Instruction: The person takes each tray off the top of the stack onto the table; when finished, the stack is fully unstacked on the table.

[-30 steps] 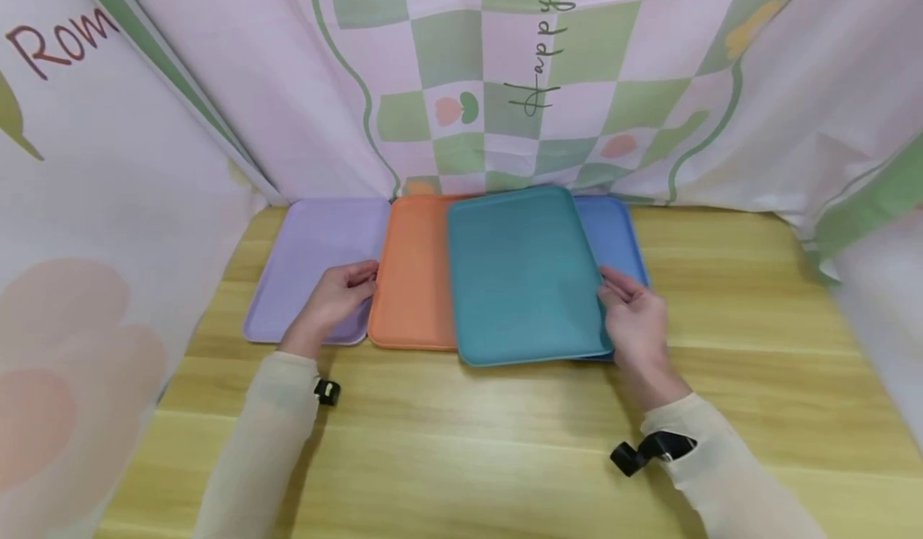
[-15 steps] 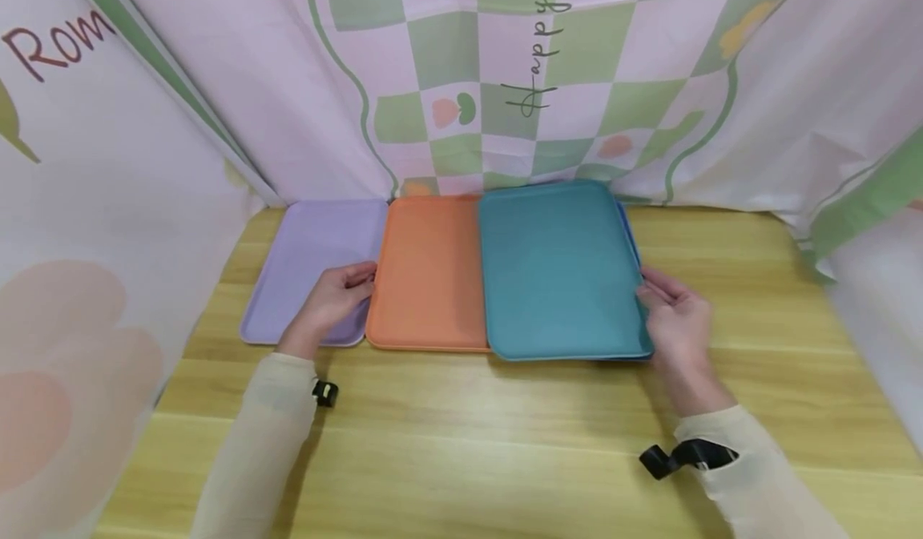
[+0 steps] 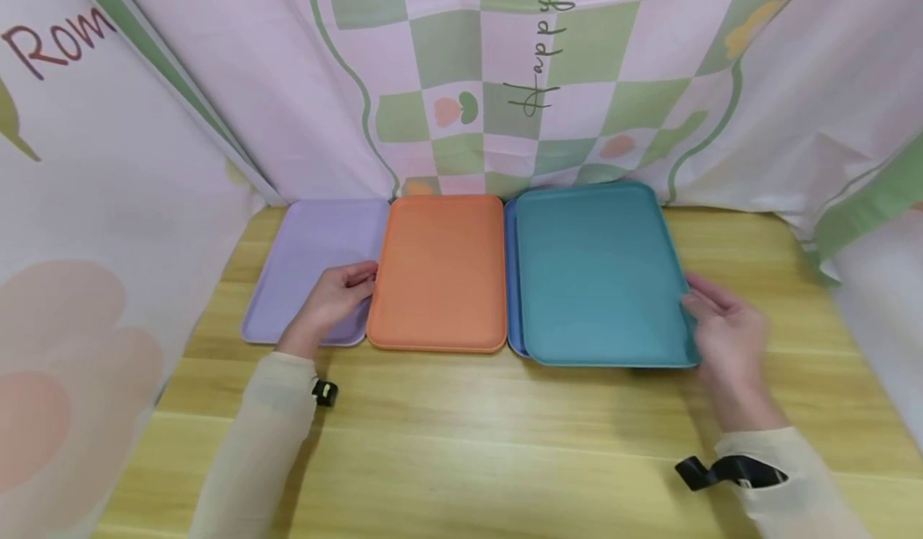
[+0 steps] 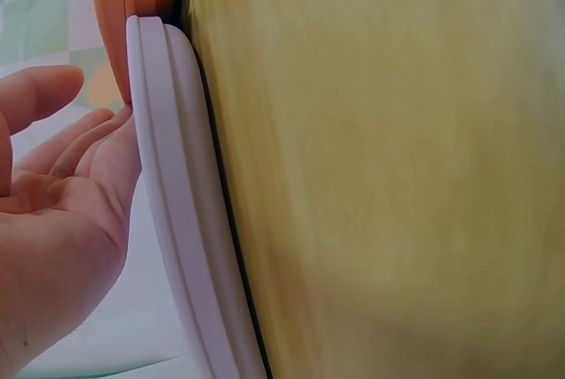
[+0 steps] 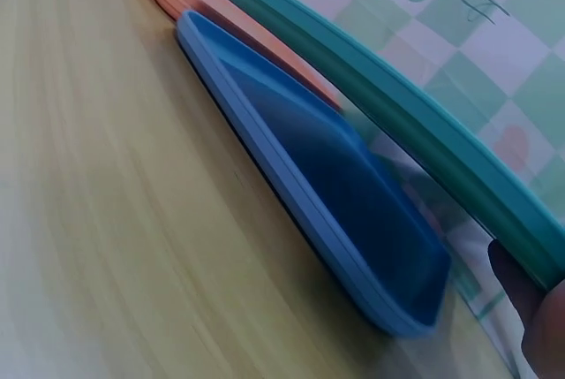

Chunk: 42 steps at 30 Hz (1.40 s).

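Observation:
A teal tray point(image 3: 602, 275) is held above a blue tray point(image 3: 513, 283), covering all but its left strip in the head view. My right hand point(image 3: 731, 343) grips the teal tray's right edge; in the right wrist view a gap shows between the teal tray point(image 5: 397, 105) and the blue tray point(image 5: 274, 149) below. My left hand point(image 3: 328, 303) lies over the purple tray point(image 3: 324, 235), its fingertips at the left edge of the orange tray point(image 3: 440, 275). The left wrist view shows that thumb apart from fairly straight fingers point(image 4: 110, 162).
The trays stand in a row along the back of a wooden table point(image 3: 433, 443). Behind them hangs a checkered curtain point(image 3: 512, 58), and a printed cloth point(image 3: 86, 283) closes off the left side. Both wrists wear black straps.
My right hand has carried the teal tray to the right. The orange tray's right part and the blue tray's left edge have come into view. The left hand has stayed put.

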Each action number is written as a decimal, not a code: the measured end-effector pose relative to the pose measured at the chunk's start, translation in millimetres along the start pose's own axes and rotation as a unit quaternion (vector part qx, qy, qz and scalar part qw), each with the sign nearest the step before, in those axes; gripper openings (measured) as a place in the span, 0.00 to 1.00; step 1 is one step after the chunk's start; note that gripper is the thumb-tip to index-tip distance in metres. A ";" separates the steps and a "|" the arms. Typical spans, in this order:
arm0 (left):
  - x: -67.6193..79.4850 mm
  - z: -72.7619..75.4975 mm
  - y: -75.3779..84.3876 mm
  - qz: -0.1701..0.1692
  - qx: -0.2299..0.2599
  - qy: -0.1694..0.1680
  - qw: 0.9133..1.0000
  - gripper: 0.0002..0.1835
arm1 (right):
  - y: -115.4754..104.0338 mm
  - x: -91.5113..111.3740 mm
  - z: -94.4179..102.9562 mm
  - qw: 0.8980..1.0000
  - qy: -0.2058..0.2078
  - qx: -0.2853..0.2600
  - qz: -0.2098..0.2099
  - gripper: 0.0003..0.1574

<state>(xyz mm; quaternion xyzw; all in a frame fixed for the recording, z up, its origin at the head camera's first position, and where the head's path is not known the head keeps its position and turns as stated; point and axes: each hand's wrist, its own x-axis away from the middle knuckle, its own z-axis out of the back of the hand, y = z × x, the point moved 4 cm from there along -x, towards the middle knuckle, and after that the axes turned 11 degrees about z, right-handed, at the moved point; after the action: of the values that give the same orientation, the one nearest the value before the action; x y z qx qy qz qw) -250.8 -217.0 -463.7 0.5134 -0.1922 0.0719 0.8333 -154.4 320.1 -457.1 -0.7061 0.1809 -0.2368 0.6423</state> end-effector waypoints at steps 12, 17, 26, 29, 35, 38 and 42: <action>-0.4 -0.7 -1.2 0.004 0.002 -0.001 1.000 0.28 | -9.5 -14.3 38.3 1.000 -0.004 0.002 -0.005 0.23; -0.8 -0.4 -2.6 0.011 0.000 0.000 1.000 0.28 | -12.9 -16.3 49.3 0.999 0.002 0.031 -0.014 0.26; 0.1 -0.9 -3.2 0.010 -0.001 0.003 1.000 0.28 | -17.8 -24.6 71.5 0.999 0.005 0.035 -0.012 0.26; -0.7 -1.1 -2.5 0.008 -0.001 0.002 1.000 0.28 | -18.0 -28.2 78.4 0.998 0.024 0.048 -0.015 0.26; -0.5 -0.7 -0.8 0.009 -0.004 0.000 1.000 0.28 | -17.0 -34.7 92.3 0.995 0.062 0.079 -0.011 0.25; 1.0 -0.5 0.3 0.012 -0.005 0.000 1.000 0.28 | -16.4 -37.2 98.6 0.995 0.059 0.077 -0.008 0.26; 1.9 -1.0 0.9 0.014 -0.005 0.000 1.000 0.28 | -14.5 -40.5 107.2 0.996 0.068 0.065 -0.002 0.26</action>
<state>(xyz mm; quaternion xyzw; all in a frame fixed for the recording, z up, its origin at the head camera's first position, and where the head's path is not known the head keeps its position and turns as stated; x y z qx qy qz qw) -249.1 -215.9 -462.7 0.5061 -0.1993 0.0826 0.8350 -127.6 432.4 -453.6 -0.6457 0.2068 -0.2967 0.6725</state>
